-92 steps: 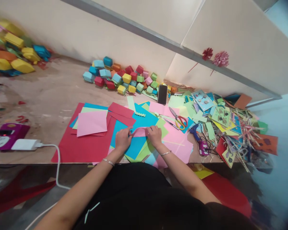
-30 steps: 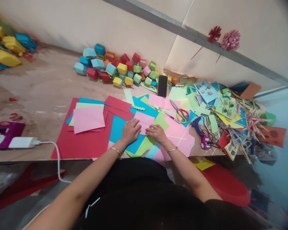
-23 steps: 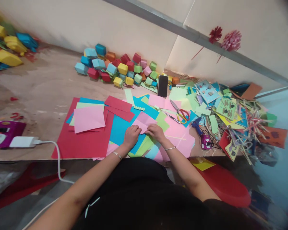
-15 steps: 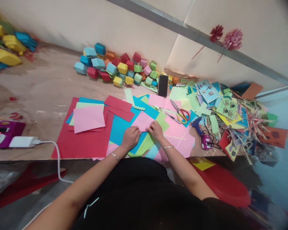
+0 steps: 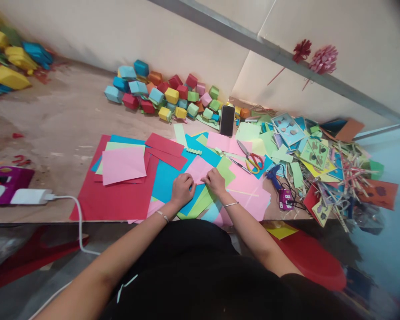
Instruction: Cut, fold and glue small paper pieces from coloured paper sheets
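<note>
A small pink paper sheet (image 5: 199, 166) lies over blue and green sheets in front of me. My left hand (image 5: 182, 190) is closed at its lower left corner, fingers curled and thumb against the edge. On the lower right edge, my right hand (image 5: 214, 181) pinches the same sheet between thumb and bent fingers. Just above the sheet sits a pleated light green paper strip (image 5: 194, 151). Scissors (image 5: 250, 158) with red and yellow handles rest to the right, beside a pen (image 5: 239, 164).
Colored paper boxes (image 5: 156, 95) are piled along the wall near a phone (image 5: 227, 120). Stacked sheets (image 5: 124, 165) lie left on red paper (image 5: 96, 200). A glue gun (image 5: 274, 175), paper scraps and cards (image 5: 315, 151) crowd the right. A white cable (image 5: 80, 222) hangs off the left edge.
My left hand's fingers have shifted slightly at the pink sheet's lower edge and look a little more curled. My right hand stays almost in place. The view has moved slightly.
</note>
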`<control>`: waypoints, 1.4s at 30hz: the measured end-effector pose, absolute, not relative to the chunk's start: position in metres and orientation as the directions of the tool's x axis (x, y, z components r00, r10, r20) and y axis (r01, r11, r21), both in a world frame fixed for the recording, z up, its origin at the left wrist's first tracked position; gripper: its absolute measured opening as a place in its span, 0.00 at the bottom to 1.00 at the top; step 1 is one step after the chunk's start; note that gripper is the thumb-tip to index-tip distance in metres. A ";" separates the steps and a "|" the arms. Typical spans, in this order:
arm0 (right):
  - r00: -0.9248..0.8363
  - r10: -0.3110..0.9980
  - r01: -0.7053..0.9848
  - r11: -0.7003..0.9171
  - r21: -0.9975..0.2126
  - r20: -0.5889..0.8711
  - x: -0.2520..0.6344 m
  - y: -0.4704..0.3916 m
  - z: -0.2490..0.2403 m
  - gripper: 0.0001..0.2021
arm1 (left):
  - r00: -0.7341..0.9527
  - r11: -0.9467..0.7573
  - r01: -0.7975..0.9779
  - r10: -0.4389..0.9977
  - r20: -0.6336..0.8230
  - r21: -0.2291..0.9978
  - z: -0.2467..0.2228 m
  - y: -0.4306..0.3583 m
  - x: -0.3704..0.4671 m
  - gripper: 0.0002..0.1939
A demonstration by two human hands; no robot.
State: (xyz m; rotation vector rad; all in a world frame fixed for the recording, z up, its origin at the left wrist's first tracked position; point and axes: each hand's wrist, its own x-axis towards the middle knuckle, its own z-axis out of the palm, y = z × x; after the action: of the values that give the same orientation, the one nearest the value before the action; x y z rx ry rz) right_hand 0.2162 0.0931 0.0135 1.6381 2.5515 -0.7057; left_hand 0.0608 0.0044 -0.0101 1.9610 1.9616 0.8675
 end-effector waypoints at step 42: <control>-0.425 0.885 0.866 0.336 -0.369 -0.192 0.214 0.086 0.010 0.10 | 0.191 -0.244 0.907 0.965 0.182 0.344 -0.006 0.001 0.068 0.15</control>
State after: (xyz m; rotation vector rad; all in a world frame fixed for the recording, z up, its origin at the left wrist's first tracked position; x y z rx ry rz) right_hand 0.2137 0.0859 0.0102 1.7063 2.6022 -0.6749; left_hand 0.0683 0.0010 -0.0063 2.2959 1.8239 0.5439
